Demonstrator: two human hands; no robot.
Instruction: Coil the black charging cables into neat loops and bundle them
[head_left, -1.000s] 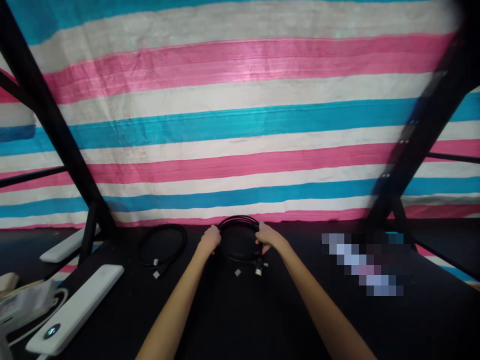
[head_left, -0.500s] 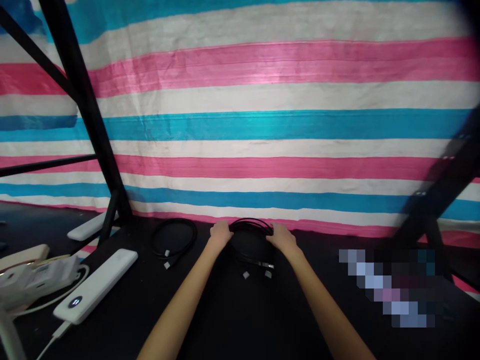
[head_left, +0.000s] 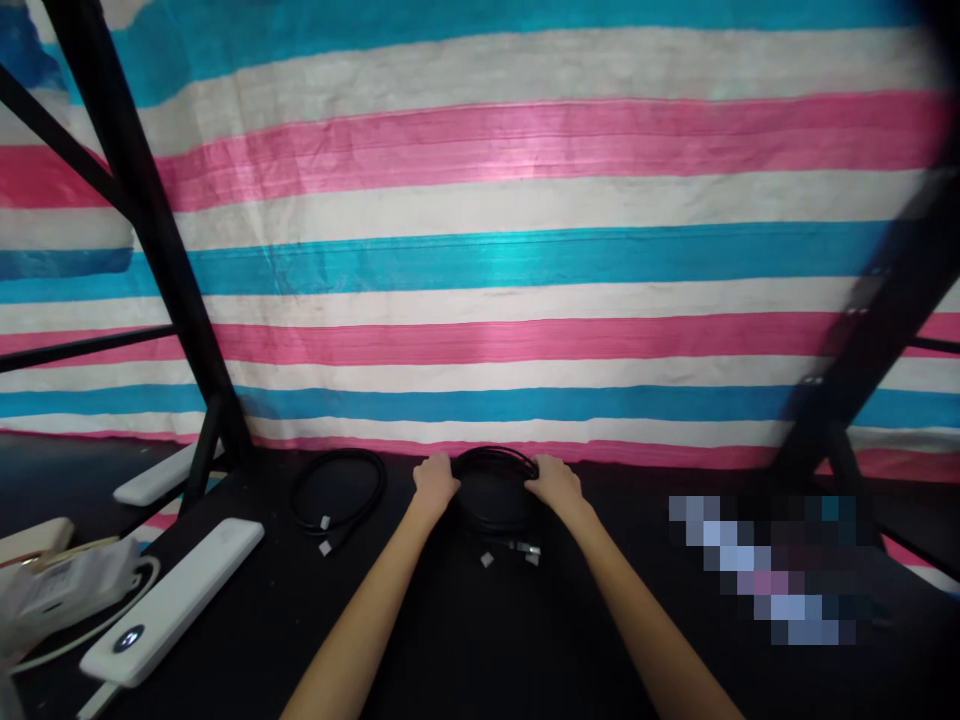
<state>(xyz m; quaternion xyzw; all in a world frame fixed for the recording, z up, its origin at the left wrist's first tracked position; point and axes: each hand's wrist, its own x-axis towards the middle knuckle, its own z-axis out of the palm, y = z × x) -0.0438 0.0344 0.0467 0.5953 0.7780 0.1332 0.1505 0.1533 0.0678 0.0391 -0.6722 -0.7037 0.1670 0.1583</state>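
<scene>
On the black tabletop lies a coil of black cable [head_left: 493,454], with its connector ends toward me. My left hand [head_left: 436,484] is closed around the coil's left side, and my right hand [head_left: 555,482] grips its right side. Both hands rest low, at or just above the surface. A metal plug [head_left: 529,549] and two small pale, squarish ends lie at the near side of the loop. To the left of my left hand sits a second black cable coil [head_left: 349,453], apart from it, with two pale ends [head_left: 325,547].
A white power bank [head_left: 180,595] with a round display and a plugged-in cable lies at left. Beyond it are white adapters [head_left: 82,585] and another white bar [head_left: 161,474]. Black frame posts [head_left: 161,260] rise on both sides before a striped sheet [head_left: 510,260]. A pixelated patch covers the right.
The camera view has shifted slightly. Both hands keep hold of the coil, and its upper strands now look more bunched together.
</scene>
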